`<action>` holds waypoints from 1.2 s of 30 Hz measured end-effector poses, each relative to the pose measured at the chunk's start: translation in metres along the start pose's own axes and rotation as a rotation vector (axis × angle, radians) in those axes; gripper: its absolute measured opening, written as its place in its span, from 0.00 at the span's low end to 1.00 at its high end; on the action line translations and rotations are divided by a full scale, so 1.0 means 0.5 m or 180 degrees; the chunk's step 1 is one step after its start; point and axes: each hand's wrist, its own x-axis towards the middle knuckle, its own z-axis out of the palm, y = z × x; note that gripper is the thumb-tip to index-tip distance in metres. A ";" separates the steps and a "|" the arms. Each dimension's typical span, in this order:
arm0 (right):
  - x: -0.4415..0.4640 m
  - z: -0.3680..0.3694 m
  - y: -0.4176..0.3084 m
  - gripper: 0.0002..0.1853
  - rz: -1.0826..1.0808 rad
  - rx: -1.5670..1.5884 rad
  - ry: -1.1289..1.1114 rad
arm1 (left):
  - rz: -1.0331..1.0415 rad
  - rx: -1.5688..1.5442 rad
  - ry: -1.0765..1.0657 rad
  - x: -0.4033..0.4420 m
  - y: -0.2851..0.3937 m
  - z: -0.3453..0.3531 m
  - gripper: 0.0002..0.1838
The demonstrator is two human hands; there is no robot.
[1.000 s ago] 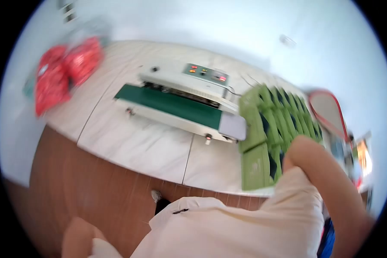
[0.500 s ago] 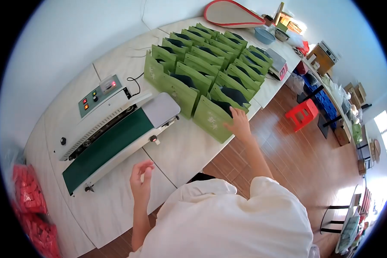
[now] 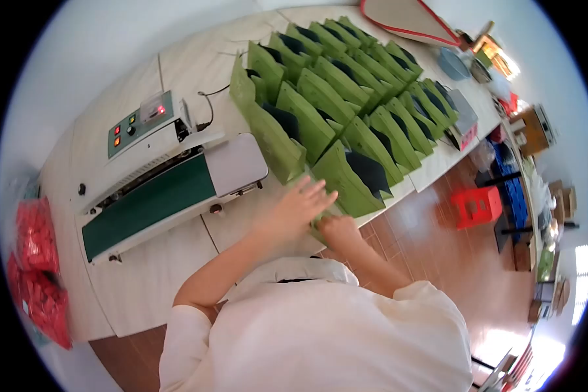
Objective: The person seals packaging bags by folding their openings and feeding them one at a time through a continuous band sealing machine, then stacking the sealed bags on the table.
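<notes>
Upright green bags (image 3: pixel 320 85) with dark contents showing at their open tops stand in rows on the marble-patterned table (image 3: pixel 140 297). My right hand (image 3: pixel 341 234) is closed on a green bag (image 3: pixel 332 210) at the near end of the rows; only part of that bag shows between my hands. My left hand (image 3: pixel 300 206) is beside it, slightly blurred, with its fingers apart. Whether its fingertips touch the bag is unclear. To the left sits a sealing machine (image 3: pixel 137 160) with a dark green belt (image 3: pixel 150 209) and lit red buttons.
Bags of red packets (image 3: pixel 38 261) lie at the far left. A scale (image 3: pixel 462 117), a blue basin (image 3: pixel 452 64) and a red-edged beige thing (image 3: pixel 408 18) are at the far right of the table. A red stool (image 3: pixel 477 206) stands on the floor.
My left hand has moved right, from in front of the machine to beside my right hand. My right hand has drawn nearer my body with a green bag. The view has shifted slightly.
</notes>
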 end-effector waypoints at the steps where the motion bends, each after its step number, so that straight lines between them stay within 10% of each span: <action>1: 0.001 -0.018 -0.008 0.01 -0.0263 0.0098 -0.0018 | -0.0107 0.0011 -0.0033 -0.012 0.007 0.017 0.34; 3: 0.014 -0.036 -0.019 0.01 -0.0630 0.0257 -0.0028 | -0.1193 -0.0618 -0.1979 -0.046 0.033 0.032 0.26; 6: 0.033 -0.010 -0.032 0.07 -0.0494 0.0817 -0.0473 | -0.1305 -0.0142 -0.2252 -0.128 0.053 0.022 0.16; 8: 0.039 0.003 -0.046 0.09 -0.0639 0.1055 -0.0726 | -0.1692 -0.0581 -0.2022 -0.192 0.085 0.038 0.04; 15: 0.040 0.051 -0.073 0.07 -0.1608 0.0747 -0.1423 | -0.2398 -0.1413 -0.0616 -0.263 0.153 0.039 0.07; 17: 0.056 0.032 -0.071 0.06 -0.1528 0.0728 -0.1991 | -0.3041 -0.1567 -0.2095 -0.275 0.158 0.023 0.10; 20: 0.079 0.022 -0.053 0.05 -0.1553 0.0675 -0.2040 | -0.3274 -0.1509 -0.2325 -0.264 0.150 -0.013 0.09; 24: 0.073 0.054 -0.046 0.04 -0.1548 0.0956 -0.1490 | -0.2817 -0.1415 -0.1112 -0.269 0.167 0.054 0.06; 36: 0.256 -0.077 -0.025 0.11 -0.0935 0.1598 0.0096 | -0.3462 -0.0561 -0.1127 -0.318 -0.066 -0.103 0.12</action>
